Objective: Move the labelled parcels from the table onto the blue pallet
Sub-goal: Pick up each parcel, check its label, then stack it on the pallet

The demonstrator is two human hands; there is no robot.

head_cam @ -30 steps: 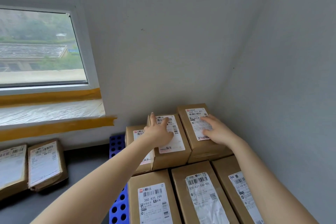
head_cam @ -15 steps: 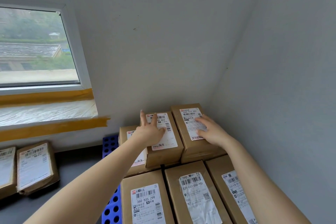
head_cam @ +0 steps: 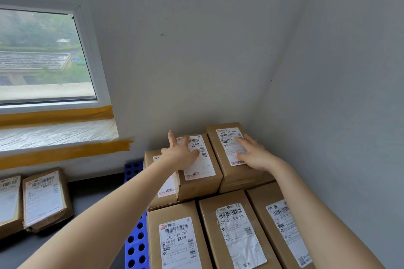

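Observation:
Several brown labelled parcels are stacked in the room's corner on the blue pallet (head_cam: 136,244), whose perforated edge shows at their left. My left hand (head_cam: 180,155) lies flat with spread fingers on the label of a top parcel (head_cam: 200,183). My right hand (head_cam: 253,154) rests flat on the parcel (head_cam: 235,172) beside it, against the wall. A lower parcel (head_cam: 153,157) sits partly under the left one. Three parcels fill the near row, the left one (head_cam: 175,240) marked 360 H35 Z99.
Two flatter labelled parcels (head_cam: 44,200) lie on the dark floor at the lower left. A window (head_cam: 39,57) with yellow tape along its sill is at the left. Grey walls close off the corner behind and to the right of the stack.
Both hands stay on the two top parcels. My left hand's fingers have spread and reach a little farther toward the wall. The view has shifted slightly.

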